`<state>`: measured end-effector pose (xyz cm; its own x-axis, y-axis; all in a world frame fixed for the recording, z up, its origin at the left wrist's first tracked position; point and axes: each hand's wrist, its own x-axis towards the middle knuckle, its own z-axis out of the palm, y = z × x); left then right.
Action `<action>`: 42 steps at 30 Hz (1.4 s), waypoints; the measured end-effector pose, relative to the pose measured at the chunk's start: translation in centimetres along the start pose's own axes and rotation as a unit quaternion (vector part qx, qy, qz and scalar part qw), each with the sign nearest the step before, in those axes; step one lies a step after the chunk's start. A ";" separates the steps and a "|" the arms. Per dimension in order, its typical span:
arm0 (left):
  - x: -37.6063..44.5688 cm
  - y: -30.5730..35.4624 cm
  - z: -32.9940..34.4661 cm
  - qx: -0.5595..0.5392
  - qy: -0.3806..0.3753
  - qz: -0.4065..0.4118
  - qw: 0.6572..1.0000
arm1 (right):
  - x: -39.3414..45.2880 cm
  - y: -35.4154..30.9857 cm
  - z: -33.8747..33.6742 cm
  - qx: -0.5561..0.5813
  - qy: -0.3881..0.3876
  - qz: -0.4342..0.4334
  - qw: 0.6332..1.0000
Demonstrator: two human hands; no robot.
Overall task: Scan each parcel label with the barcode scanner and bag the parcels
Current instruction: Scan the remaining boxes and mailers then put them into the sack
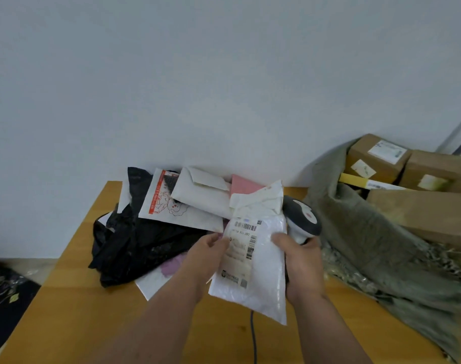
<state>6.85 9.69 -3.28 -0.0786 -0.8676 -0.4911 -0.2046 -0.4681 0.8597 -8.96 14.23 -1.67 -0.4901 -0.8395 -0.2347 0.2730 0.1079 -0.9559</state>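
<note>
Clearly the risk is a missed scan: the left hand [208, 254] pinches only the left edge of the white parcel [258, 266] at lower centre, so the limp, glossy mailer could sag or glare over its label [241, 248]. Right of it, the right hand [301, 264] grips the barcode scanner [301, 219], thumb on the parcel's right edge; the bag [368, 245] lies further right.

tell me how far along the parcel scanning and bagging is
Done, it seems: several cardboard boxes already sit inside the open grey sack on the right. In hand: the left hand and right hand hold a white mailer, label up, and the right also grips the barcode scanner. Left: a pile of mailers, black, white and pink, waits on the wooden table.
</note>
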 end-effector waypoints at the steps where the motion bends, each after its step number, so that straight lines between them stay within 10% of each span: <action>1: 0.0 0.1 0.0 -0.011 -0.003 -0.005 1.000 | 0.1 -0.2 -0.2 0.001 -0.002 0.002 1.000; 11: -0.4 1.4 3.3 -0.077 0.018 -0.021 0.997 | 2.8 -0.6 -5.4 -0.046 0.072 0.025 0.996; 16: -0.8 2.1 5.3 -0.001 0.163 0.060 0.985 | 3.5 -1.6 -7.8 -0.051 0.123 0.022 0.991; 26: -1.3 2.5 8.0 -0.011 0.258 0.111 0.960 | 2.2 -4.5 -9.2 -0.069 -0.150 0.085 0.983; 42: -3.1 1.9 10.4 -0.061 0.281 0.131 0.949 | 1.5 -5.0 -12.0 -0.069 -0.205 0.098 0.971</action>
<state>-3.46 13.27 -1.55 0.4282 -0.8935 -0.1351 -0.1329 -0.2101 0.9686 -20.98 18.85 0.70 -0.0611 -0.9344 -0.3509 0.2005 0.3328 -0.9214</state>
